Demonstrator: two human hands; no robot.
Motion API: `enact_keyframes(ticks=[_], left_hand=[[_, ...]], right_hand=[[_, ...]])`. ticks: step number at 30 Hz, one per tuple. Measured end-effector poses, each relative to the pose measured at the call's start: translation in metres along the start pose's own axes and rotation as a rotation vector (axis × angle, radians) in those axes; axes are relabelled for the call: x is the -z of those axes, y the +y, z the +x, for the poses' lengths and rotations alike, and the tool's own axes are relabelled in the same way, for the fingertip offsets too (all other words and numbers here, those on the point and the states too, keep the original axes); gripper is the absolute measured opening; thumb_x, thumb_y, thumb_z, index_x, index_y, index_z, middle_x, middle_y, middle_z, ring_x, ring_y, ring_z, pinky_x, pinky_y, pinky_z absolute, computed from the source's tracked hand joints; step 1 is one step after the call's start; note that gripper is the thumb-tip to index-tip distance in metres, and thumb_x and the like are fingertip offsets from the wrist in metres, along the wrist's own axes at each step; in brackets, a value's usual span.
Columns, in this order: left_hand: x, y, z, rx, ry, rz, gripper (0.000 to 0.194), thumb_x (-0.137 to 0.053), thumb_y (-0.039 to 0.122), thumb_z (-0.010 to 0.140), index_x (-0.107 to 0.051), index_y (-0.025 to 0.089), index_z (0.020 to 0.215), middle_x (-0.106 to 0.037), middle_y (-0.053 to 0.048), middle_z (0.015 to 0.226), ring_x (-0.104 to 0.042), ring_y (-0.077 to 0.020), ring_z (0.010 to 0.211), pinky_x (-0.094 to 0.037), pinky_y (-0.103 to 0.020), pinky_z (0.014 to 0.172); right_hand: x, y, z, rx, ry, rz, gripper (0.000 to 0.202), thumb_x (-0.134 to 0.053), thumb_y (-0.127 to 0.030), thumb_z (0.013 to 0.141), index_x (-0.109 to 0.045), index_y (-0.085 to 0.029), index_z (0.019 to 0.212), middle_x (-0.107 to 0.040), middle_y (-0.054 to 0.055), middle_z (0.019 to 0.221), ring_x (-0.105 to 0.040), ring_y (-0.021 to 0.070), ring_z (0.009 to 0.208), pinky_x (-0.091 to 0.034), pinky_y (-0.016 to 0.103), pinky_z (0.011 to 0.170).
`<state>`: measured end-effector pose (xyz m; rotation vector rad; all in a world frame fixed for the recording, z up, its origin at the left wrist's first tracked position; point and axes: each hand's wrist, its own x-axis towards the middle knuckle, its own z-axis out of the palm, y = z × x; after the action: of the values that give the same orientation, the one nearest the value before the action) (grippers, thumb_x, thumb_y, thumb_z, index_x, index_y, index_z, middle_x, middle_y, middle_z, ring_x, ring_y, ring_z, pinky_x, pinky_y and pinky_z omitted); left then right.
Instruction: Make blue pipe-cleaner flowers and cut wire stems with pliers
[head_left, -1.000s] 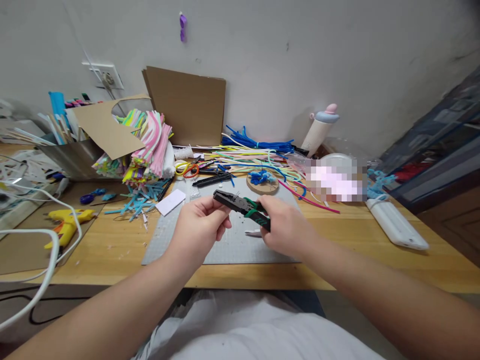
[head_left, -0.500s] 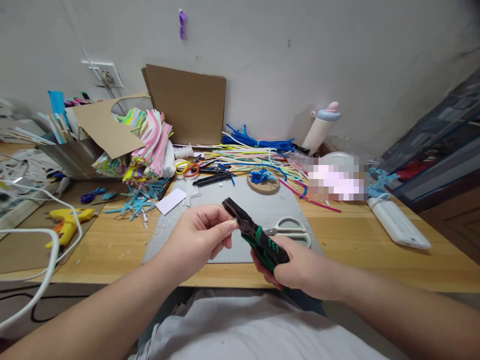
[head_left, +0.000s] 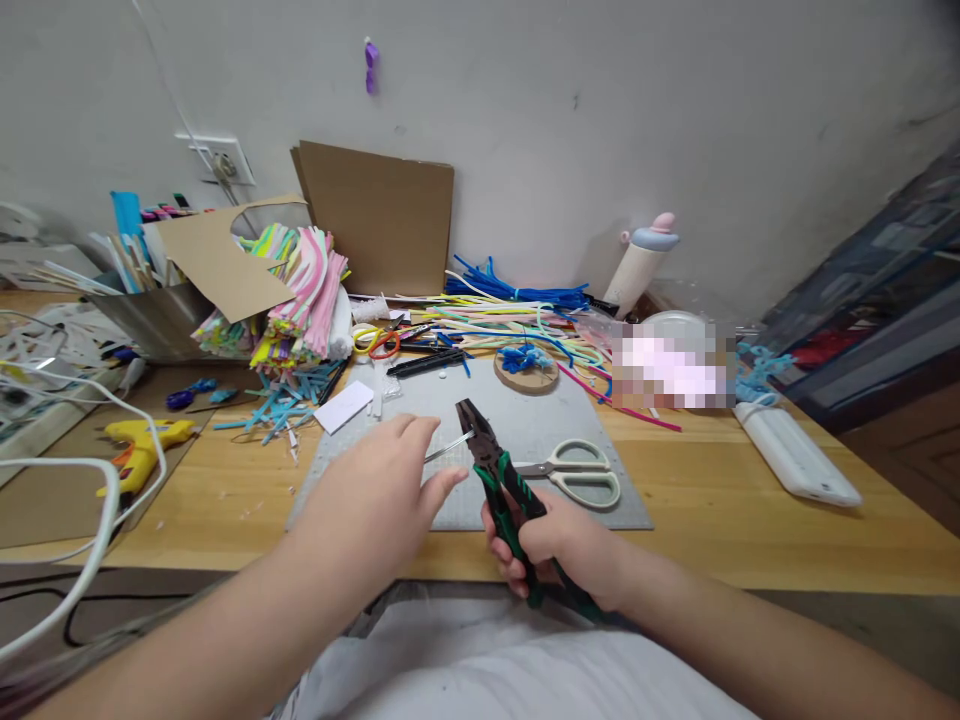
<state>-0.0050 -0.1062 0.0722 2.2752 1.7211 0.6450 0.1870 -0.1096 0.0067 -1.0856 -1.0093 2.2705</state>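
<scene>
My right hand (head_left: 559, 545) is wrapped round the handles of black-and-green pliers (head_left: 491, 465), held tilted above the grey cutting mat (head_left: 457, 515). A thin, shiny silvery strip (head_left: 450, 447), perhaps wire, runs from the plier jaws toward my left hand (head_left: 375, 490). That hand is just left of the jaws, thumb and fingers apart; the strip's far end is hidden by it. Beside the pliers on the mat lie scissors (head_left: 581, 472) with pale handles. Farther back, a round cardboard disc (head_left: 526, 383) carries a blue fuzzy piece (head_left: 525, 357).
Pipe cleaners (head_left: 517, 315) in many colours lie along the wall, next to a black pen (head_left: 427, 362). To the left are a yellow glue gun (head_left: 142, 455), looping white cables (head_left: 105, 500) and a white card (head_left: 343, 407). A white phone-like object (head_left: 799, 455) rests at the right.
My left thumb and fingers have parted from their pinch beside the jaws. The pliers have turned more upright, and the silvery strip now shows. The view has tilted slightly upward.
</scene>
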Motion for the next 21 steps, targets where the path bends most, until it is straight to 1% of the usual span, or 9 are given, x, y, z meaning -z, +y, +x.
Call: enact_keyframes(ticks=[1,3,5,7,9,12,14,17,21], left_hand=[[-0.002,-0.001,-0.013,-0.106,0.148,0.009,0.029,-0.059,0.029,0.078,-0.061,0.018,0.105,-0.064,-0.013,0.108,-0.058,-0.0301,0.1,-0.045,-0.043,0.082],[-0.011,-0.004,-0.037,-0.358,0.341,-0.162,0.026,-0.058,0.012,0.076,-0.063,0.021,0.101,-0.067,-0.008,0.096,-0.061,-0.0222,0.092,-0.046,-0.035,0.082],[-0.026,-0.009,-0.052,-0.46,0.219,-0.424,0.022,-0.058,0.01,0.076,-0.066,0.022,0.093,-0.068,-0.003,0.076,-0.061,-0.0163,0.069,-0.048,-0.028,0.07],[-0.044,-0.012,-0.051,-0.046,0.014,-0.622,0.01,-0.057,0.02,0.081,-0.068,0.02,0.082,-0.066,-0.004,0.07,-0.06,-0.0172,0.067,-0.046,-0.028,0.064],[-0.059,-0.011,-0.034,0.262,-0.058,-0.977,0.022,-0.059,0.035,0.081,-0.065,0.02,0.095,-0.068,-0.008,0.088,-0.063,-0.0213,0.084,-0.047,-0.03,0.073],[-0.07,-0.002,-0.003,0.254,-0.383,-1.491,0.042,-0.057,0.049,0.078,-0.06,0.02,0.108,-0.066,-0.01,0.103,-0.061,-0.0244,0.095,-0.046,-0.033,0.078],[-0.072,0.006,0.011,0.2,-0.537,-1.649,0.036,-0.059,0.049,0.076,-0.063,0.016,0.088,-0.069,-0.011,0.086,-0.062,-0.026,0.095,-0.045,-0.034,0.08],[-0.073,0.015,0.015,0.237,-0.572,-1.667,0.028,-0.058,0.038,0.079,-0.053,0.017,0.062,-0.062,-0.005,0.056,-0.065,-0.0233,0.079,-0.044,-0.035,0.081],[-0.072,0.019,0.012,0.287,-0.481,-1.633,0.026,-0.057,0.032,0.08,-0.051,0.017,0.059,-0.06,-0.002,0.051,-0.064,-0.019,0.063,-0.041,-0.036,0.087]], right_hand=[[0.003,0.001,0.001,0.019,-0.022,0.045,0.034,-0.043,-0.01,0.045,-0.051,-0.017,0.077,-0.049,-0.004,0.062,-0.044,0.0087,0.051,-0.037,0.025,0.049],[0.007,0.002,0.002,0.052,-0.069,0.124,0.036,-0.043,-0.008,0.046,-0.051,-0.017,0.079,-0.049,-0.003,0.064,-0.045,0.0086,0.052,-0.037,0.025,0.049],[0.008,-0.001,0.001,0.067,-0.12,0.189,0.037,-0.045,-0.007,0.045,-0.052,-0.017,0.08,-0.049,-0.003,0.065,-0.045,0.0084,0.052,-0.037,0.024,0.05],[0.005,-0.003,0.0,0.072,-0.175,0.237,0.037,-0.046,-0.007,0.045,-0.052,-0.017,0.08,-0.049,-0.003,0.065,-0.044,0.0084,0.053,-0.037,0.025,0.05],[-0.002,-0.003,0.0,0.068,-0.221,0.261,0.037,-0.047,-0.007,0.045,-0.052,-0.017,0.079,-0.049,-0.003,0.064,-0.044,0.0085,0.052,-0.038,0.025,0.051],[-0.013,0.003,0.004,0.031,-0.288,0.286,0.035,-0.047,-0.007,0.044,-0.052,-0.016,0.077,-0.049,-0.002,0.062,-0.045,0.0091,0.051,-0.038,0.026,0.05],[-0.017,0.01,0.008,0.014,-0.323,0.311,0.034,-0.047,-0.008,0.043,-0.053,-0.015,0.075,-0.049,-0.001,0.06,-0.046,0.0096,0.05,-0.038,0.026,0.049],[-0.018,0.018,0.009,0.015,-0.297,0.318,0.033,-0.046,-0.01,0.041,-0.054,-0.014,0.073,-0.053,0.0,0.06,-0.051,0.0119,0.05,-0.041,0.027,0.05],[-0.011,0.018,0.004,-0.062,-0.226,0.197,0.026,-0.049,-0.02,0.052,-0.061,-0.01,0.072,-0.06,0.005,0.059,-0.056,0.0138,0.053,-0.039,0.025,0.055]])
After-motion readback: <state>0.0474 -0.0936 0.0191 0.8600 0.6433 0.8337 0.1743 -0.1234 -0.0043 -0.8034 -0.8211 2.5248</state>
